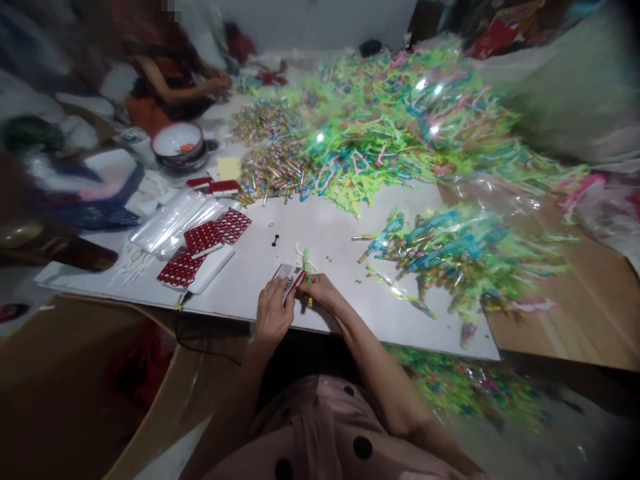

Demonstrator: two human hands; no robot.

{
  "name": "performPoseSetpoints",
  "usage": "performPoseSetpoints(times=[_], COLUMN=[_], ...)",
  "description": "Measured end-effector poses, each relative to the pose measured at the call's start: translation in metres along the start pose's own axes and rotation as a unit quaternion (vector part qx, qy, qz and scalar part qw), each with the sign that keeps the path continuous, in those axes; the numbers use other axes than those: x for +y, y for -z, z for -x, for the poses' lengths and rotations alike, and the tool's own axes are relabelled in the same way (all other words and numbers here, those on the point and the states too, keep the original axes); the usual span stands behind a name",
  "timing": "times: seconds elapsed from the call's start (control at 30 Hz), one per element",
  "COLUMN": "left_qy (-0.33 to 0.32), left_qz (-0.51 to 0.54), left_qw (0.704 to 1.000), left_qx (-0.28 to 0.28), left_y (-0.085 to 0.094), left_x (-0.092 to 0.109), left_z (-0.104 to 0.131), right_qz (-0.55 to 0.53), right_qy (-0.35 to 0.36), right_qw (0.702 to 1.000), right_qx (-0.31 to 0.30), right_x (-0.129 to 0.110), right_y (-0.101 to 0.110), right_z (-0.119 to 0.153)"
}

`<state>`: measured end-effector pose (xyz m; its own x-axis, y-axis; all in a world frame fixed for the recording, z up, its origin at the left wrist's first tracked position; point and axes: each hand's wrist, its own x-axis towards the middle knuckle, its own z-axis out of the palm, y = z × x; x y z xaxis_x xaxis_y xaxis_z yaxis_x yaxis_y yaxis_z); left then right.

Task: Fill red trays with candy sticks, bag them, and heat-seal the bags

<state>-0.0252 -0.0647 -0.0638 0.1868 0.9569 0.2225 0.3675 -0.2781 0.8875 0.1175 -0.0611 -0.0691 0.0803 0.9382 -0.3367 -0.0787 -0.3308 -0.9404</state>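
Observation:
My left hand (275,310) is closed over a small red-and-white printed box (294,285) near the front edge of the white table (320,230). Against the box's right side, my right hand (320,290) pinches a small stick with a light green streamer (307,260); its yellow end pokes out below the fingers. Part of the stick is hidden by the hand. Just beyond lie a small black dumbbell-shaped piece (275,240) and tiny green bits.
Right of my hands is a bundle of streamer sticks (440,247). A large streamer heap (390,120) and a pile of short sticks (275,163) lie behind. Red patterned cards (205,237), clear plastic bags (173,220) and a bowl (177,141) are left. Another person's hands (220,83) are back left.

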Motion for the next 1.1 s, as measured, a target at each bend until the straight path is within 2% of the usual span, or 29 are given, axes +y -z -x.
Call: performPoseSetpoints(times=[0.1,0.2,0.27,0.37,0.43,0.5,0.57,0.63,0.73,0.8,0.87,0.97,1.1], left_qy=[0.0,0.008,0.019,0.05,0.081,0.131,0.179,0.209,0.238,0.247,0.244,0.216,0.18], left_qz=[-0.031,-0.06,-0.053,-0.023,0.012,0.082,0.151,0.182,0.2,0.207,0.21,0.201,0.169], left_qw=[0.999,0.998,0.998,0.998,0.996,0.987,0.972,0.961,0.951,0.947,0.947,0.955,0.967], left_qx=[-0.014,-0.027,-0.027,-0.027,-0.035,-0.038,-0.03,-0.02,-0.01,0.001,0.015,0.038,0.06], left_y=[-0.004,0.0,0.009,0.024,0.028,0.026,0.019,0.012,0.007,0.008,0.009,0.007,0.004], left_x=[0.0,0.007,0.015,0.028,0.031,0.029,0.023,0.017,0.014,0.015,0.015,0.015,0.016], left_z=[0.004,0.003,-0.002,-0.016,-0.025,-0.033,-0.037,-0.039,-0.039,-0.038,-0.037,-0.034,-0.032], right_qz=[-0.001,0.01,0.041,0.127,0.216,0.323,0.409,0.448,0.423,0.378,0.358,0.331,0.213], right_qy=[0.004,0.008,0.018,0.048,0.053,0.042,0.035,0.056,0.147,0.213,0.245,0.255,0.296], right_qw=[1.0,1.0,0.999,0.991,0.975,0.946,0.912,0.892,0.893,0.899,0.899,0.908,0.929], right_qx=[0.0,0.004,0.012,0.019,0.017,0.007,-0.01,-0.027,-0.042,-0.064,-0.065,0.002,0.059], right_x=[0.005,0.001,-0.011,-0.041,-0.065,-0.085,-0.098,-0.102,-0.093,-0.078,-0.059,-0.031,-0.008], right_y=[0.0,-0.003,-0.005,-0.009,-0.009,-0.008,-0.004,0.002,0.011,0.014,0.013,0.005,-0.005], right_z=[0.0,0.003,0.004,0.001,-0.004,-0.01,-0.015,-0.016,-0.002,0.013,0.028,0.042,0.04])
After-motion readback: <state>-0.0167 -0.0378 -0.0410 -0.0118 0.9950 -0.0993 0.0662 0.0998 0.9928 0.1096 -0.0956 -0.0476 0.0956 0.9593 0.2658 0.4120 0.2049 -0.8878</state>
